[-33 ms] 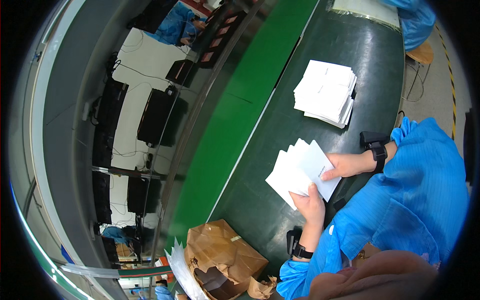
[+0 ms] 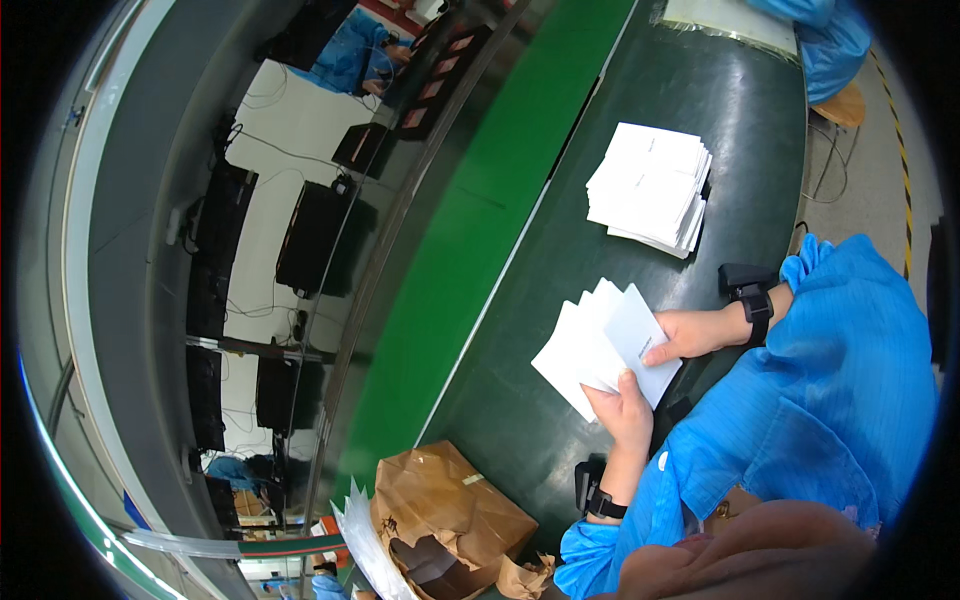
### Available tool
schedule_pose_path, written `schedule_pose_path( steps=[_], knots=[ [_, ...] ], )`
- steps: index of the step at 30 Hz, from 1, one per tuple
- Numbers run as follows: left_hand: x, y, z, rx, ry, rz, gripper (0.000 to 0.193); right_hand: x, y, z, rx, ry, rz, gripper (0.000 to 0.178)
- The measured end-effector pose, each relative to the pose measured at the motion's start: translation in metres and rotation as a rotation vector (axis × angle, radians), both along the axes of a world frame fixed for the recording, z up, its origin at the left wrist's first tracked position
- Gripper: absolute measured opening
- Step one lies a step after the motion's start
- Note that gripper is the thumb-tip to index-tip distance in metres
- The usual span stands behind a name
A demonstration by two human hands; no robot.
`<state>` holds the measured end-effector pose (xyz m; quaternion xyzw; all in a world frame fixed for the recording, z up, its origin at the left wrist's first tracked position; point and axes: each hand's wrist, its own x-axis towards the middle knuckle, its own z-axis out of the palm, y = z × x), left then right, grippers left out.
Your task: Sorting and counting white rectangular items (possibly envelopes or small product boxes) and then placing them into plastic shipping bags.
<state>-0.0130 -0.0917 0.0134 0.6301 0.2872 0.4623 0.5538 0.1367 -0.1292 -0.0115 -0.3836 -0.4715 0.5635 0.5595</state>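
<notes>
A fan of thin white booklets (image 2: 590, 345) is spread between my two hands, above the dark green work surface. My left hand (image 2: 622, 412) grips the fan at its lower edge, thumb on top. On the right side, my right hand (image 2: 690, 337) pinches the rightmost booklet, its thumb lying flat on the cover by a small line of print. The fingers under the booklets are hidden. Farther off on the same surface lies a loosely squared stack of similar white booklets (image 2: 650, 185), apart from both hands.
A torn brown paper bag (image 2: 455, 495) with clear plastic (image 2: 360, 540) beside it stands at the near left. A bright green strip (image 2: 480, 190) runs along the surface's left. Beyond it are dark screens (image 2: 315, 238) and cables. Another person's blue sleeve (image 2: 835, 50) shows at the far right.
</notes>
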Motion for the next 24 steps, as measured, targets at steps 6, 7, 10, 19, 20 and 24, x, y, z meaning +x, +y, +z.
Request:
schedule_pose_path(
  steps=[6,7,10,19,20,24],
  knots=[
    [0.004,0.003,0.006,0.362,0.261,-0.097,0.063,0.014,-0.005,0.005,0.096,-0.125,0.037,0.045],
    [0.003,0.004,0.007,0.424,0.315,-0.125,0.064,0.018,-0.007,0.01,0.111,-0.175,0.018,0.043],
    [0.005,0.005,0.009,0.565,0.386,-0.167,0.07,0.03,-0.018,0.027,-0.043,-0.081,-0.01,0.043],
    [-0.012,0.028,0.02,0.157,0.061,0.095,0.056,0.203,-0.013,0.099,0.188,-0.345,-0.744,0.048],
    [-0.016,0.036,0.02,0.078,0.019,0.129,0.051,0.232,-0.007,0.096,0.103,-0.439,-0.816,0.044],
    [-0.029,0.057,0.019,-0.046,-0.139,0.208,0.054,0.34,-0.012,0.037,-0.325,-0.465,-0.697,0.045]
  ],
)
